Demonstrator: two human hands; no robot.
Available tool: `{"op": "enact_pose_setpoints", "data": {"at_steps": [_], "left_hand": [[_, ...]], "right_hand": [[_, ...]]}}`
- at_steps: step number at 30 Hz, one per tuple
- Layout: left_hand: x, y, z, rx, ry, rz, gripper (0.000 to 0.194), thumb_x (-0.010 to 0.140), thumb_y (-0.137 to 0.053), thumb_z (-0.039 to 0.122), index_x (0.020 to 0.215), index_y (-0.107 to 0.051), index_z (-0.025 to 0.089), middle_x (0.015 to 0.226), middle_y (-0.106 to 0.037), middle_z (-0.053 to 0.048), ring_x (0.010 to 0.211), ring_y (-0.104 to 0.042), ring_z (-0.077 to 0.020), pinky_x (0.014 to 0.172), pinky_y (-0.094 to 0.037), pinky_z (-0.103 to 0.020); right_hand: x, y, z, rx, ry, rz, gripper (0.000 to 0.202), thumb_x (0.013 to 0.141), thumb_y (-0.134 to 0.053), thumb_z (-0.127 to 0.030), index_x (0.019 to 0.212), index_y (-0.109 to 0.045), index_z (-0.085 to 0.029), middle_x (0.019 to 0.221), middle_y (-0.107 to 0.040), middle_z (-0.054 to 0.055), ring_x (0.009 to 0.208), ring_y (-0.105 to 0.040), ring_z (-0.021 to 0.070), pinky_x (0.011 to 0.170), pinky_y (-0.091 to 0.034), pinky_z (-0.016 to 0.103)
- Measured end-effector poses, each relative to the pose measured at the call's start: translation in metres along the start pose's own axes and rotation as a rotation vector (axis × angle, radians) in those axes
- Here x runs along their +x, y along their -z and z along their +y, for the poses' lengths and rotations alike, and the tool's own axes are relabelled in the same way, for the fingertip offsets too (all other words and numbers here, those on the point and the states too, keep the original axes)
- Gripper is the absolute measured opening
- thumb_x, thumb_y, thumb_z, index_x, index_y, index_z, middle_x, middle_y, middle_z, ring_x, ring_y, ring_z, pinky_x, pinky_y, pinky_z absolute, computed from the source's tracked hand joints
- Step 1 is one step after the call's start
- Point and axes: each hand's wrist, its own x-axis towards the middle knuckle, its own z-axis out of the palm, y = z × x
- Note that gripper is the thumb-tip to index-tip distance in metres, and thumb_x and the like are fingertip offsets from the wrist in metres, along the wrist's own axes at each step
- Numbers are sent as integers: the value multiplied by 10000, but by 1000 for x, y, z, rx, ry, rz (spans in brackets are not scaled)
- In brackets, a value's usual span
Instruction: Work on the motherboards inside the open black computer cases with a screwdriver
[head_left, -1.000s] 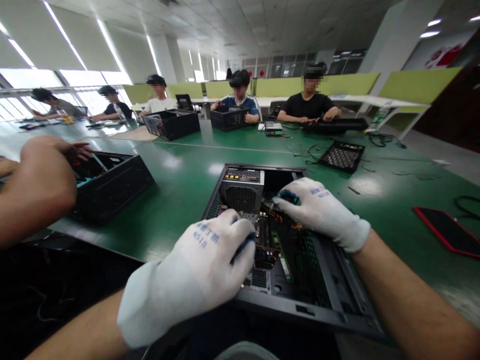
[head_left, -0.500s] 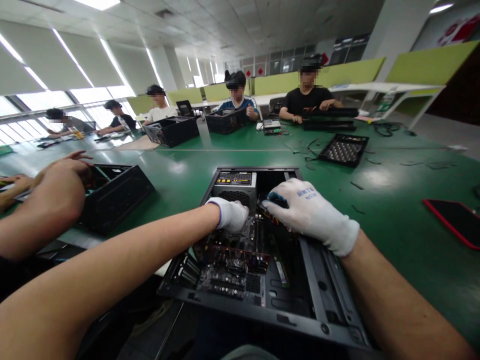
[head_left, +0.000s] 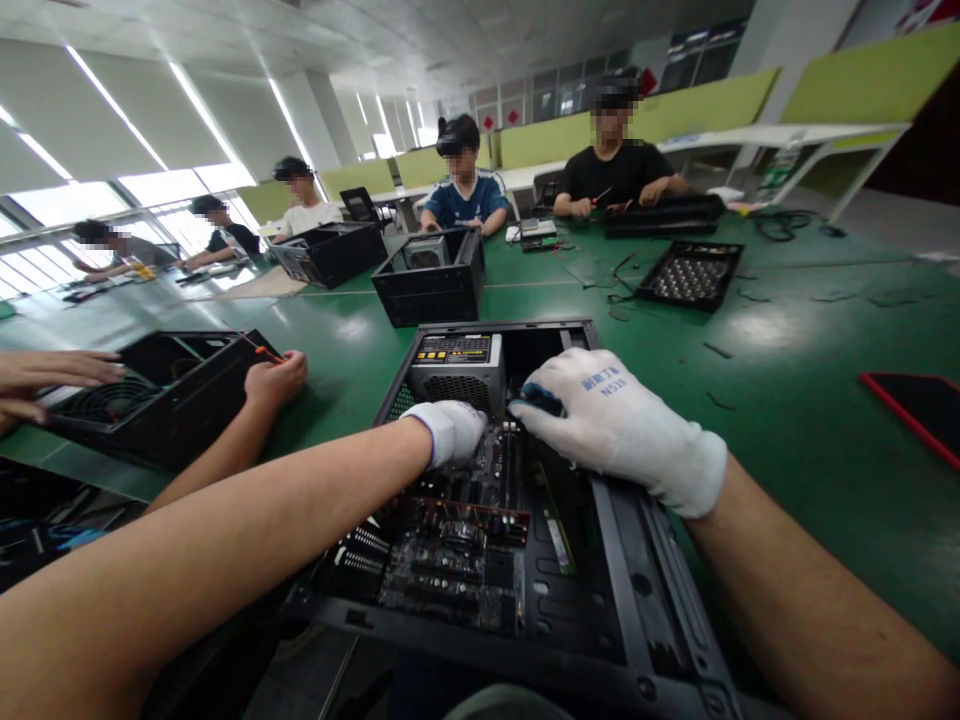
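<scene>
An open black computer case lies on its side before me. My left hand, in a white glove, reaches down to the motherboard just below the power supply. Its fingers are curled, and what they grip is hidden. At the case's right side is my right hand, also gloved, its thumb and fingers closing around something dark that I cannot make out. A red-edged expansion card crosses the board. A green memory stick rests on the case floor beside the board.
To the left, a co-worker's hands, one with an orange-handled screwdriver, are at another black case. Across the green table people work at more cases. A black perforated panel and a red-edged dark pad lie to the right.
My view has shifted slightly. Both my hands stay at nearly the same places in the case. The co-worker's arm on the left moved, bringing the screwdriver into sight; the case across the table now stands nearer.
</scene>
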Motion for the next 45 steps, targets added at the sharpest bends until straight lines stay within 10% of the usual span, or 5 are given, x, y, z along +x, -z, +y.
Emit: {"op": "enact_pose_setpoints", "data": {"at_steps": [45], "left_hand": [[6, 3, -8, 57, -19, -29, 516, 848, -759, 300, 1338, -679, 157, 1330, -724, -141, 1209, -691, -287, 1063, -528, -341]], "right_hand": [[-1, -4, 2, -91, 69, 12, 485, 1040, -447, -528, 1094, -737, -142, 1084, -753, 143, 1029, -648, 313, 908, -412, 407]]}}
